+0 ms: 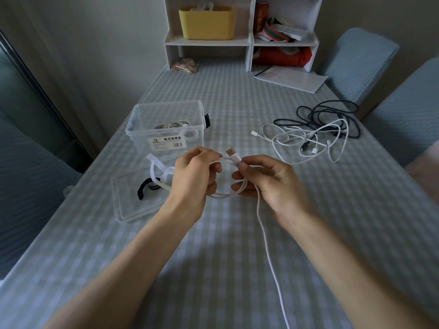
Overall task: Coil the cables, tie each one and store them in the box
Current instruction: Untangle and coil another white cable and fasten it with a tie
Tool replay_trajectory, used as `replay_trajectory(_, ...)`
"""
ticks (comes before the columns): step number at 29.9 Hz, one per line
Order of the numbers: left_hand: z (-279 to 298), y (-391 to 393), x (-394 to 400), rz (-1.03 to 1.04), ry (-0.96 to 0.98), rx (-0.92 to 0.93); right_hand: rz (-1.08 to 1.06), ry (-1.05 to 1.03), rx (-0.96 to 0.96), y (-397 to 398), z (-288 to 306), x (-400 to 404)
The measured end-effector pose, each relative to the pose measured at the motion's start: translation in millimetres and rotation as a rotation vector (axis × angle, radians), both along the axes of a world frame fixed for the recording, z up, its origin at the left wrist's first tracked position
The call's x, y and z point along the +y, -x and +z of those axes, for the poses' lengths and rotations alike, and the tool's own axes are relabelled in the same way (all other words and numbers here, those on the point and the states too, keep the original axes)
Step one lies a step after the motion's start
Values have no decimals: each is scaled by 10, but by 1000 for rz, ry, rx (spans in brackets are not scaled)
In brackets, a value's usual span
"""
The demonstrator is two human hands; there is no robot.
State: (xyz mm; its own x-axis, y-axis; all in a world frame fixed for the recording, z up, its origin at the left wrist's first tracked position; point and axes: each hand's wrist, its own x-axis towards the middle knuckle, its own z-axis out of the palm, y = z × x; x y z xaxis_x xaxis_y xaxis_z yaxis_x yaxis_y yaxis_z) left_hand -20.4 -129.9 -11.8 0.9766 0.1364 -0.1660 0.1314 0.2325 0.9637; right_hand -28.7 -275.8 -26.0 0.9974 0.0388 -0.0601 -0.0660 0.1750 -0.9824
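On the tabletop (225, 245), the box (166, 124) stands left of centre with coiled cables inside; its lid (133, 200) lies before it (ties (154, 176) on top). Loose cables (318, 131) sprawl to the right, a shelf (242, 41) behind.

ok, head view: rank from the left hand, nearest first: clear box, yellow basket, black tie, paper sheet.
From the left hand:
1. Black tie, just to its left, on the lid.
2. Clear box, behind it, slightly left.
3. Paper sheet, far right, by the shelf foot.
4. Yellow basket, on the shelf at the back.
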Motion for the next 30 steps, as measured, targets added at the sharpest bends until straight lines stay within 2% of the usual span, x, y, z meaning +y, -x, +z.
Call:
replay_trajectory(3, 11, -1, 7, -18, 0, 17, -30, 185, -184, 31, -24, 28)
replay_trajectory(9, -1, -13, 28, -67, 68, 0, -45, 237, -235, 45, -36, 27)
replay_trajectory(16, -52, -28, 21, -83, 11, 7, -89, 382, -375, 67, -65, 15)
replay_trajectory(22, -3, 9, -26, -175, 25, 17, -30, 266, -292, 53, 6, 27)
replay_trajectory(26, 5, 31, -60, -200, -72, -11, 18, 228, -217, 48, 27, -4)
replay_trajectory(28, -24, 20, -76, -140, -87, -34, 11, 214, -107, 30, 12, -3)
replay_trajectory(30, -33, 11, -76, -71, -48, -34, 74, 31, 72, 0, 14, -17)
